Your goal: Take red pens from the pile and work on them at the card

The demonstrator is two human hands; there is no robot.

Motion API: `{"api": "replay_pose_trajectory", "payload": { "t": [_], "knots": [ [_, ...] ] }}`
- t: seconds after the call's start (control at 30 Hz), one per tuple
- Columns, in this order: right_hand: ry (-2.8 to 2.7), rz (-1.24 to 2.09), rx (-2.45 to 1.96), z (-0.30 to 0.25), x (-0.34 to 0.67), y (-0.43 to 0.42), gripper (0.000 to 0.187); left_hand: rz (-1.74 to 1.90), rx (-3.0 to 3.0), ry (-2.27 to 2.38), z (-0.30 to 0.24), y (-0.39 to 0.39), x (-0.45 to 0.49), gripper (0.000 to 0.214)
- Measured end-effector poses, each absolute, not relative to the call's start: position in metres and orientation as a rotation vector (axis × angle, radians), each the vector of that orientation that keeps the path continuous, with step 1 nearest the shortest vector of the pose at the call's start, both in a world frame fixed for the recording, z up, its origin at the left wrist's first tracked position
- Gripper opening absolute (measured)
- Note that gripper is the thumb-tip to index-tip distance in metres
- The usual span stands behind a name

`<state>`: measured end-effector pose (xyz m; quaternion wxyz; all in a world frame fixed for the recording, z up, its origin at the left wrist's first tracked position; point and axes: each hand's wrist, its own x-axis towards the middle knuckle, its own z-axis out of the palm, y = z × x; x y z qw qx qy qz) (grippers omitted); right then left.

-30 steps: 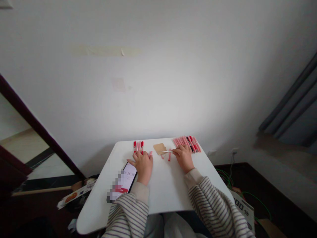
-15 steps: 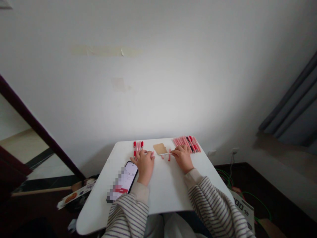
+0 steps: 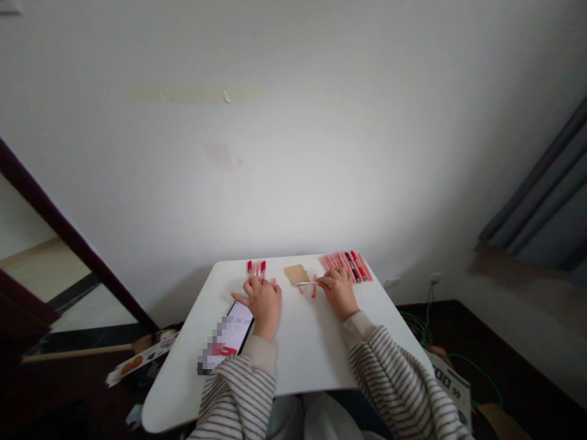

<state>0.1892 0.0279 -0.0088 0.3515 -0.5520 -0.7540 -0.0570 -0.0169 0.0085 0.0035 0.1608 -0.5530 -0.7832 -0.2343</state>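
My left hand (image 3: 265, 304) is palm down just in front of the left group of red and pink pens (image 3: 256, 267), its fingers bent and one stretched out to the left. A short pink pen part (image 3: 274, 282) shows at its fingertips, seemingly pinched there. My right hand (image 3: 339, 292) pinches a thin white stick (image 3: 304, 283), like a pen refill, which points left across the front edge of a tan square pad (image 3: 296, 274). Beneath and beside that stick lie a red-and-pink pen piece (image 3: 313, 289) and a smaller pink piece (image 3: 301, 290).
A row of pink, red and black pens (image 3: 355, 266) lies at the right back of the white table (image 3: 307, 348). A phone (image 3: 232, 333) with a lit screen rests by my left wrist. Behind the table stands a wall; green cables (image 3: 417, 327) lie on the floor at right.
My left hand has shifted slightly left towards the left pen group, the pink part moving with it. My right hand and the white stick stay almost where they were.
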Motion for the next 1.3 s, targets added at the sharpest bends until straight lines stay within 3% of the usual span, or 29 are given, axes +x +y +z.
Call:
{"api": "replay_pose_trajectory", "payload": {
  "t": [0.7, 1.3],
  "knots": [
    [-1.950, -0.146, -1.394, -0.008, 0.187, 0.026, 0.012, -0.941, -1.980, -2.161, 0.008, 0.006, -0.010, 0.007],
    [-1.982, -0.181, -1.428, -0.005, 0.183, 0.030, 0.016, -0.779, -1.805, -2.235, -0.003, 0.007, -0.016, 0.013]
  ]
}}
